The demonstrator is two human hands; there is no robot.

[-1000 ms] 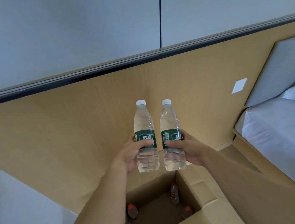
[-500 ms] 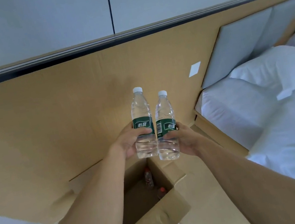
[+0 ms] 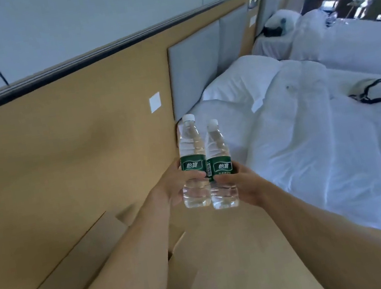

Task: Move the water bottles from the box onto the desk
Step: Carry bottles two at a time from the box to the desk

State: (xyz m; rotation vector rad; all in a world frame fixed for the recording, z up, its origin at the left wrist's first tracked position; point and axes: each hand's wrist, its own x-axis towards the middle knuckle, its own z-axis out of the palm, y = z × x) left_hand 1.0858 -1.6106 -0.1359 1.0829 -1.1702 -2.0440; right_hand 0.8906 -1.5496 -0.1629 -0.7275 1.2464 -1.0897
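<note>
Two clear water bottles with white caps and green labels stand upright side by side in the air, touching. My left hand point(image 3: 170, 188) grips the left bottle point(image 3: 190, 149) around its lower half. My right hand point(image 3: 240, 182) grips the right bottle point(image 3: 216, 147) the same way. The cardboard box point(image 3: 106, 238) lies below my left forearm; only a flap and an edge show, and its inside is hidden. No desk is in view.
A tan wood wall panel point(image 3: 61, 167) with a white switch plate point(image 3: 155, 102) runs behind the bottles. A bed with white bedding point(image 3: 322, 133) fills the right side, a dark-trimmed item point(image 3: 378, 92) lying on it. A second bed point(image 3: 357, 43) stands further back near a window.
The view has swung right: the box has slid down and left out of sight and the beds have come into view. Both hands still hold the bottles together in front of me.
</note>
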